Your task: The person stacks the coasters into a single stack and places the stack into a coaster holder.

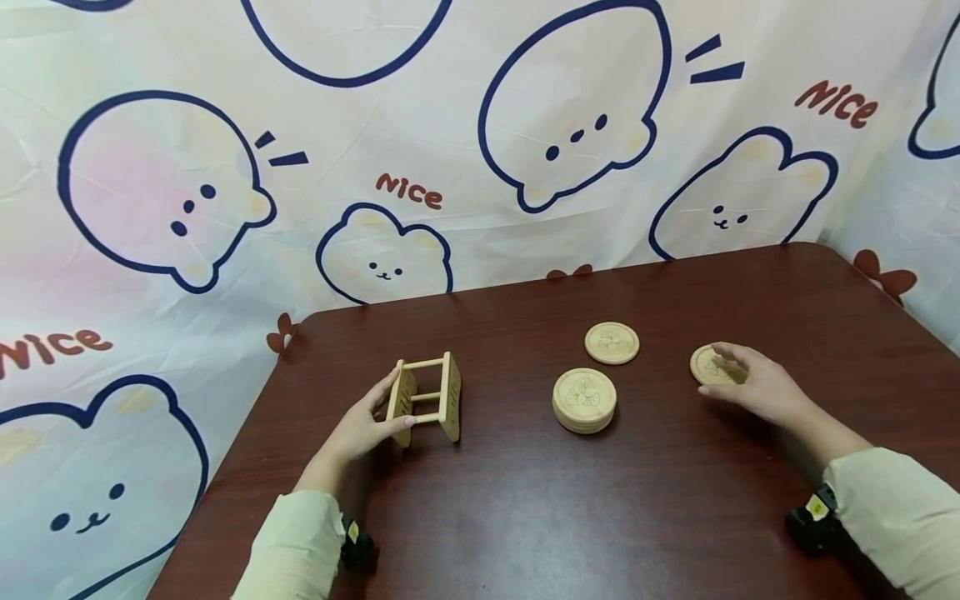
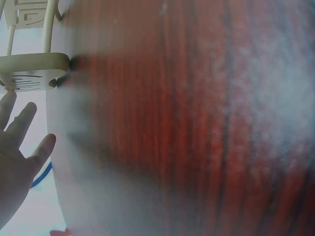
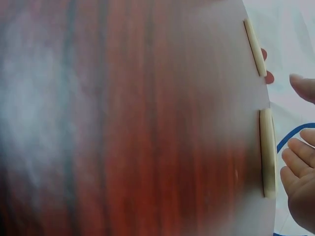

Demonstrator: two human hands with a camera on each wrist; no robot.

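Note:
My left hand [image 1: 362,429] is at the left panel of a small wooden coaster rack [image 1: 450,392], thumb at the near end and fingers at the far end. The rack has two slotted side panels joined by rods. Spread fingers [image 2: 19,123] reach its panel in the left wrist view. Over a round wooden coaster [image 1: 705,367] hovers my right hand [image 1: 761,387], its thumb and fingers apart and the coaster partly hidden beneath. Relaxed fingers [image 3: 298,160] appear beside a coaster edge [image 3: 268,152] in the right wrist view.
A stack of coasters [image 1: 585,400] with a leaf design lies mid-table, and a single coaster [image 1: 612,343] lies behind it. The dark wooden table [image 1: 510,517] ends at a cartoon-printed cloth [image 1: 465,117] at the back and sides.

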